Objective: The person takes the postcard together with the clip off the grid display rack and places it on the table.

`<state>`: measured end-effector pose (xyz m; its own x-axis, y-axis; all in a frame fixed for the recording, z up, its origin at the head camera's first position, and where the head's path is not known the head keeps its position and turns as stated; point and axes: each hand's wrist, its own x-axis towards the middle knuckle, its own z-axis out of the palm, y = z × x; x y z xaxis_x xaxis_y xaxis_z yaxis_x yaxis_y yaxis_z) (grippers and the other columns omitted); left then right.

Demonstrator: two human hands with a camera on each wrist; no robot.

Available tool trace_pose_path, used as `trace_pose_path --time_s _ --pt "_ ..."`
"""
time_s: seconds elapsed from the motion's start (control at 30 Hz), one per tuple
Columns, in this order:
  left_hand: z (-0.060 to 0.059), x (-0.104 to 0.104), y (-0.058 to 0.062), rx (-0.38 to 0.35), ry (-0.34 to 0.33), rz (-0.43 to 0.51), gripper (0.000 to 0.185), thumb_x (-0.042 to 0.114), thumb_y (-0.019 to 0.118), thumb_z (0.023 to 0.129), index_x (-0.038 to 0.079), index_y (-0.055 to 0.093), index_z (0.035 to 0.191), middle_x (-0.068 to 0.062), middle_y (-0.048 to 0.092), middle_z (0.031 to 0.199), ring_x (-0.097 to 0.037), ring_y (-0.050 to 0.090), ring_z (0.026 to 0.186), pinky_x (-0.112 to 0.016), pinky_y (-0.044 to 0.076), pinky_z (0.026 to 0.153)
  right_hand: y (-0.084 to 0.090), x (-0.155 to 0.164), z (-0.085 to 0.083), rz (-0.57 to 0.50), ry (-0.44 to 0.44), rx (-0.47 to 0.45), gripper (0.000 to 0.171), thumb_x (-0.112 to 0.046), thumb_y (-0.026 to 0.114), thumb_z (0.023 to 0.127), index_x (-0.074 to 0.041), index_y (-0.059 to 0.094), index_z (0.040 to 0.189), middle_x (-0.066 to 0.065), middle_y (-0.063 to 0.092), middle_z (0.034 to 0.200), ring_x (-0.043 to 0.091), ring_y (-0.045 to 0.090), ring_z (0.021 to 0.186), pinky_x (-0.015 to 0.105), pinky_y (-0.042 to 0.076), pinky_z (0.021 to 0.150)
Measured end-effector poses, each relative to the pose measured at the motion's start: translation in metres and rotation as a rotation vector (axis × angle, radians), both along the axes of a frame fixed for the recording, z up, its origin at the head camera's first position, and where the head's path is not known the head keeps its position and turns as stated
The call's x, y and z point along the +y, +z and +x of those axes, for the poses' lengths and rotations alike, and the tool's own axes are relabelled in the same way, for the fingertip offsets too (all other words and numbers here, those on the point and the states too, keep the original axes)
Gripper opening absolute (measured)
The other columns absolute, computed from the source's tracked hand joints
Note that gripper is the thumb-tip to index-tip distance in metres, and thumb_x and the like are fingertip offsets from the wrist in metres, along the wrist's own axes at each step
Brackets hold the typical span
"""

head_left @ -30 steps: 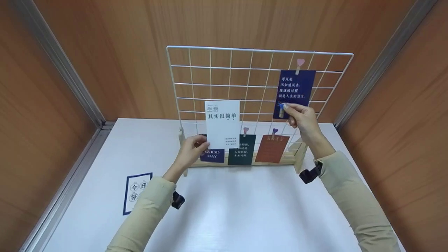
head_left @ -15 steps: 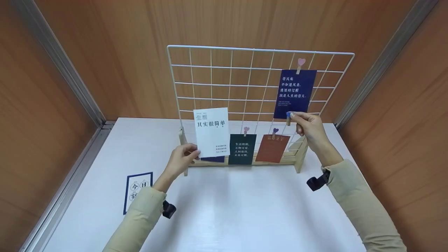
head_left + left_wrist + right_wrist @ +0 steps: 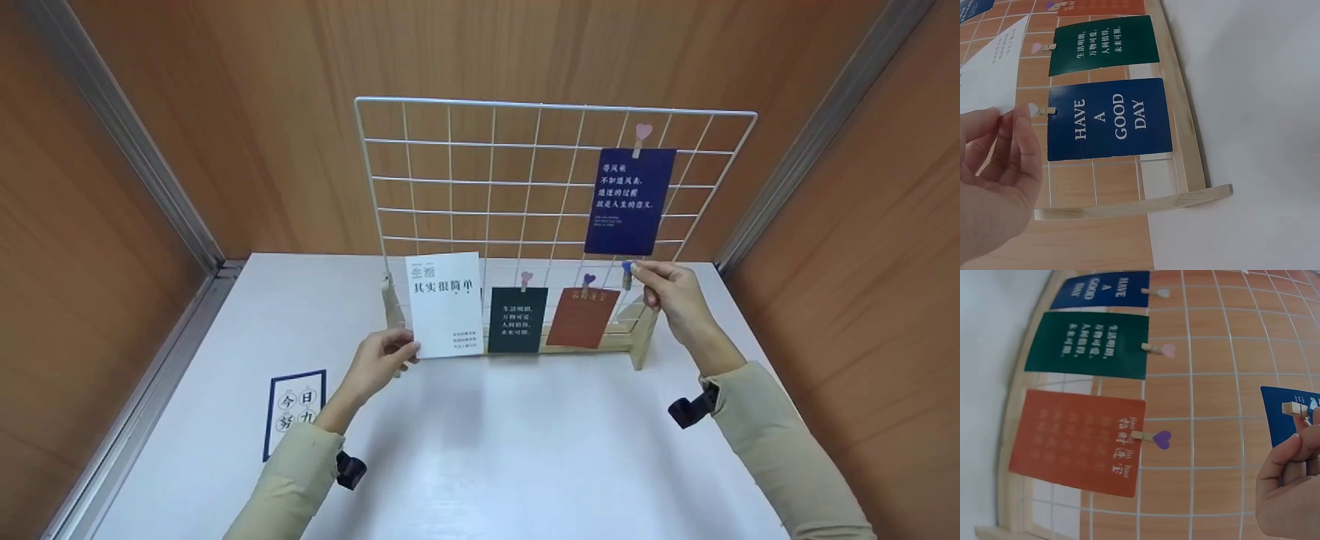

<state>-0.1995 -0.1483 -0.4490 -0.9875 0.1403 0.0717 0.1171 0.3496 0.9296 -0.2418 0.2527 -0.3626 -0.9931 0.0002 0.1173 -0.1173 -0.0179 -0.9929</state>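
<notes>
My left hand (image 3: 379,364) pinches a white card (image 3: 446,307) by its lower left corner, holding it upright in front of the white wire grid (image 3: 510,180). In the head view this card hides the blue "HAVE A GOOD DAY" card (image 3: 1109,119), which the left wrist view shows clipped to the grid. My right hand (image 3: 679,304) pinches a small wooden clothespin (image 3: 628,277) with a blue end, just below a dark blue card (image 3: 630,202). That card hangs from a pink heart clothespin (image 3: 643,133) at the grid's upper right.
A green card (image 3: 517,320) and an orange-red card (image 3: 583,319) hang low on the grid. Wooden feet (image 3: 643,337) hold the grid on the white table (image 3: 480,450). A blue-bordered card (image 3: 296,401) lies at left, partly behind my left sleeve. Wood-grain panels stand around.
My left hand has moved down and left with the white card. My right hand has moved down and slightly right with the clothespin, off the front of the dark blue card.
</notes>
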Motion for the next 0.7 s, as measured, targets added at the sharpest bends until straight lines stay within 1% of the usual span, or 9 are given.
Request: trace_pose_path --time_s 0.17,0.33,0.47,0.6,0.7 --pt "0.003 -0.002 -0.006 -0.018 0.001 0.005 0.012 0.01 0.056 0.086 0.005 0.062 0.096 -0.005 0.058 0.082 -0.019 0.057 0.075 -0.031 0.048 0.065 -0.006 0.004 0.003 0.029 0.004 -0.007 0.012 -0.011 0.057 0.086 -0.016 0.066 0.082 -0.004 0.043 0.048 0.004 0.039 0.042 0.015 0.033 0.039" --pt "0.004 -0.004 -0.011 -0.018 0.0 0.008 0.014 0.009 0.055 0.087 0.002 0.062 0.097 -0.005 0.058 0.083 -0.019 0.057 0.075 -0.032 0.048 0.065 -0.011 0.008 0.006 0.024 0.007 -0.017 0.012 -0.011 0.057 0.086 -0.015 0.067 0.082 -0.004 0.043 0.047 0.004 0.038 0.041 0.014 0.032 0.039" --pt "0.006 -0.008 -0.014 -0.027 0.001 0.02 0.013 0.009 0.055 0.087 0.002 0.061 0.095 -0.006 0.058 0.082 -0.019 0.057 0.075 -0.032 0.048 0.065 -0.015 0.012 0.008 0.031 0.002 -0.032 0.011 -0.012 0.057 0.086 -0.015 0.067 0.082 -0.004 0.043 0.047 0.004 0.038 0.042 0.015 0.032 0.04" --pt "0.008 -0.013 -0.017 -0.051 0.018 0.032 0.012 0.008 0.055 0.086 0.002 0.062 0.094 -0.006 0.057 0.081 -0.02 0.056 0.074 -0.032 0.048 0.065 -0.02 0.017 0.01 0.045 -0.001 -0.042 0.01 -0.013 0.057 0.086 -0.017 0.066 0.083 -0.005 0.043 0.048 0.004 0.039 0.043 0.014 0.033 0.04" --pt "0.01 -0.017 -0.02 -0.061 0.031 0.032 0.012 0.008 0.055 0.086 0.002 0.062 0.094 -0.006 0.058 0.081 -0.02 0.056 0.074 -0.032 0.048 0.065 -0.021 0.02 0.012 0.041 0.005 -0.062 0.01 -0.012 0.056 0.087 -0.013 0.066 0.085 -0.004 0.043 0.049 0.004 0.039 0.044 0.015 0.033 0.041"
